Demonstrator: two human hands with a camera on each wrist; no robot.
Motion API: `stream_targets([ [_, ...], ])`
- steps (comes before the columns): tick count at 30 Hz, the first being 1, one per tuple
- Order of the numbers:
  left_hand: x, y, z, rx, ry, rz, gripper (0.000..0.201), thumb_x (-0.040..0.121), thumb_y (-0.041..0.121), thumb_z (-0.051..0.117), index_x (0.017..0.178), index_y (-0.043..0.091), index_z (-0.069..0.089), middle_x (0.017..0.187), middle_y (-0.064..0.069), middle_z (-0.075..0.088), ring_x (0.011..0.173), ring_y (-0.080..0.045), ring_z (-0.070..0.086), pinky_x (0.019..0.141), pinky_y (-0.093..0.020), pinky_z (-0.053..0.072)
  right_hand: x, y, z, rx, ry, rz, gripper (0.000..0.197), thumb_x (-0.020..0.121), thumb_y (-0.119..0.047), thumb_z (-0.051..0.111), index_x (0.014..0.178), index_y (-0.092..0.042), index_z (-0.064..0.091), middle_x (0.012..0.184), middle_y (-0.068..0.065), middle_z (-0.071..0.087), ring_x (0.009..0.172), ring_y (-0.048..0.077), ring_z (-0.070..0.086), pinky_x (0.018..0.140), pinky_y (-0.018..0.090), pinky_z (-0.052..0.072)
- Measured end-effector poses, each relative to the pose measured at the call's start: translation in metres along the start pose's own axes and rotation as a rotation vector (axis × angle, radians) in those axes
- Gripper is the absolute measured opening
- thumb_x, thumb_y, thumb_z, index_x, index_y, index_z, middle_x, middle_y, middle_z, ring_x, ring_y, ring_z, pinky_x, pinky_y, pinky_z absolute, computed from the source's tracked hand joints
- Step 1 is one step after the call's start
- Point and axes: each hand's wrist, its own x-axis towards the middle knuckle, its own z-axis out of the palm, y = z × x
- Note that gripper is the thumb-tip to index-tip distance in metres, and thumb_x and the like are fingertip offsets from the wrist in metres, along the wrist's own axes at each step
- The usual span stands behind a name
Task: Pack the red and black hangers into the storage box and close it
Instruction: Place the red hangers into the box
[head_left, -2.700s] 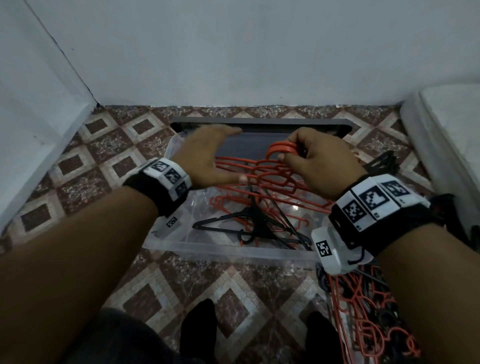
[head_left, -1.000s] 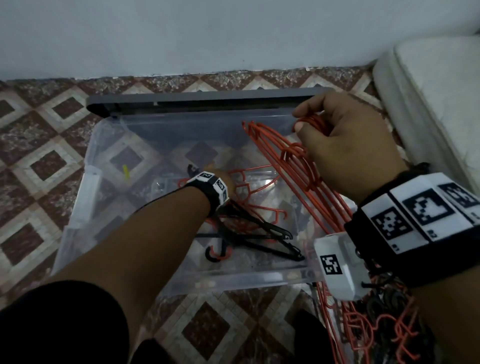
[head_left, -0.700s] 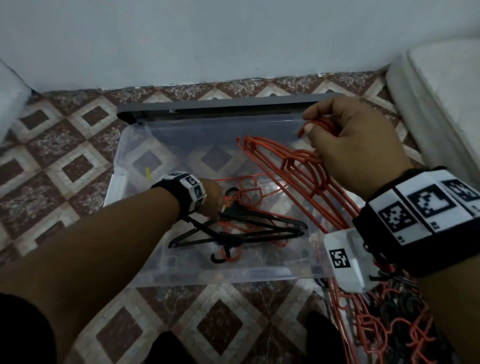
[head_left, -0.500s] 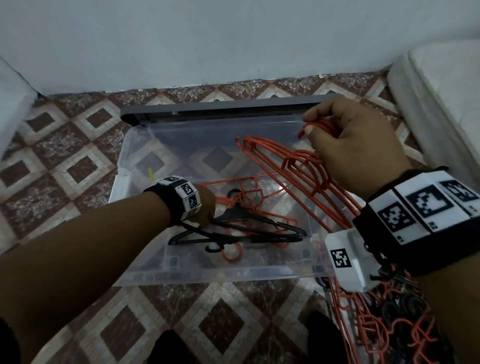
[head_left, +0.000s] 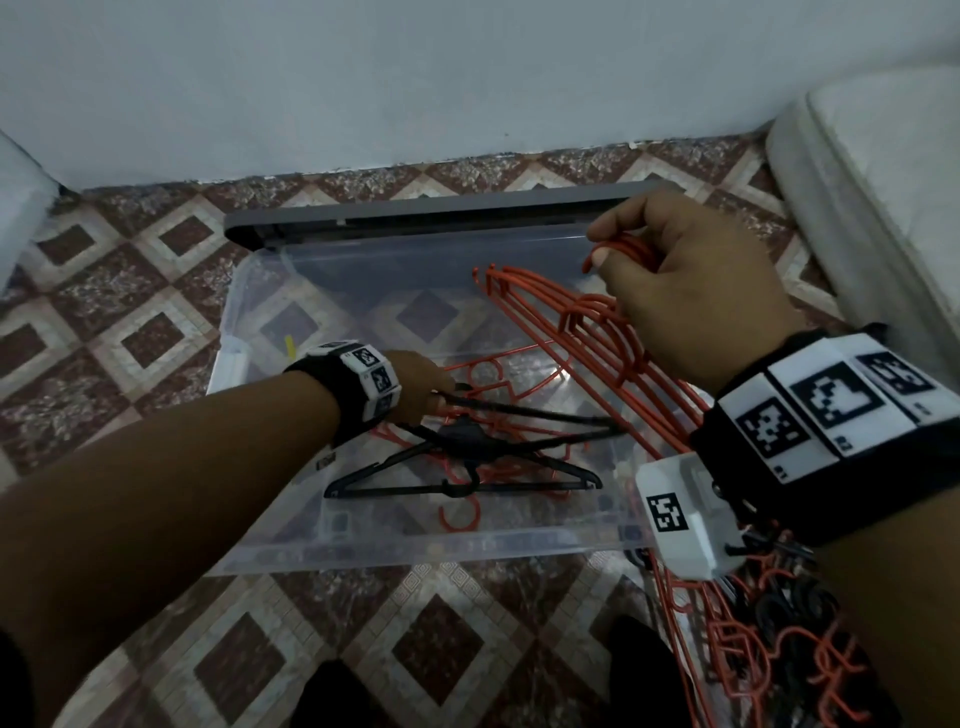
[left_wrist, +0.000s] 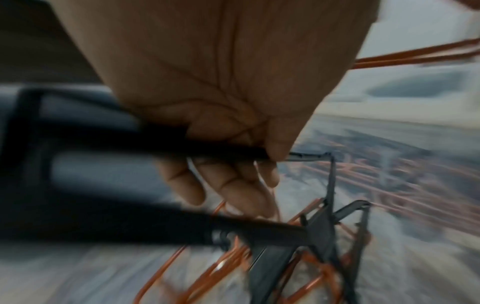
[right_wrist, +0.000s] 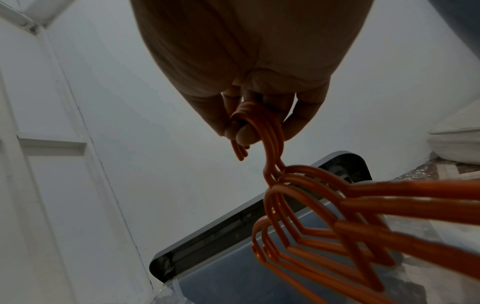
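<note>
A clear storage box sits open on the tiled floor, its grey lid upright behind it. My right hand grips the hooks of a bunch of red hangers, held tilted over the box's right side. My left hand is inside the box and grips the bar of a black hanger. Another black hanger and loose red hangers lie on the box floor.
A pile of red and black hangers lies on the floor at the lower right, beside the box. A white mattress fills the right edge. A white wall stands right behind the lid. My feet are near the box's front.
My left hand has dropped into the box, taken hold of a black hanger and drawn it towards the left front. My right hand keeps the red bunch almost still over the right side.
</note>
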Motion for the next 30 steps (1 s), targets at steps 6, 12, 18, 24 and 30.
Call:
stream_targets([
  [6,0.002,-0.032,0.041,0.144,-0.115,-0.247,0.020,0.092,0.022,0.055,0.109,0.017,0.064,0.105,-0.003,0.065,0.091,-0.024,0.063,0.090,-0.039,0.054,0.000,0.000,0.000,-0.009,-0.006,-0.004,0.013,0.093,-0.026,0.062,0.105,-0.030,0.065,0.080,-0.021,0.061,0.067,-0.007,0.058,0.062,0.010,0.043],
  [12,0.041,-0.013,0.074,-0.024,0.149,-0.318,0.041,0.093,0.043,0.049,0.125,0.019,0.055,0.127,-0.010,0.058,0.112,-0.034,0.056,0.096,-0.046,0.047,-0.001,0.002,0.001,-0.052,-0.032,-0.012,0.012,0.093,-0.028,0.062,0.105,-0.030,0.065,0.078,-0.020,0.061,0.066,-0.008,0.056,0.059,0.006,0.039],
  [18,0.097,0.001,0.070,-0.403,0.211,-0.424,0.065,0.093,0.032,0.048,0.151,0.022,0.022,0.151,-0.012,0.031,0.134,-0.040,0.035,0.108,-0.057,0.035,-0.008,0.005,0.001,-0.065,-0.051,-0.037,0.011,0.094,-0.029,0.062,0.104,-0.033,0.064,0.080,-0.020,0.063,0.070,-0.005,0.060,0.063,0.011,0.045],
  [24,0.115,-0.018,0.087,-0.329,0.092,-0.409,0.071,0.096,0.042,0.047,0.155,0.030,0.009,0.158,-0.009,0.025,0.141,-0.037,0.031,0.109,-0.057,0.034,-0.012,0.012,-0.001,-0.052,-0.071,-0.036,0.010,0.093,-0.027,0.063,0.101,-0.033,0.065,0.071,-0.019,0.063,0.067,-0.006,0.061,0.058,0.006,0.043],
  [30,0.088,-0.015,0.058,-0.415,0.291,-0.223,0.031,0.097,0.026,0.050,0.124,0.016,0.061,0.123,-0.015,0.063,0.109,-0.033,0.058,0.093,-0.033,0.046,0.001,0.012,0.001,-0.011,0.000,-0.030,0.011,0.093,-0.027,0.062,0.102,-0.033,0.065,0.075,-0.018,0.066,0.067,-0.002,0.063,0.059,0.011,0.049],
])
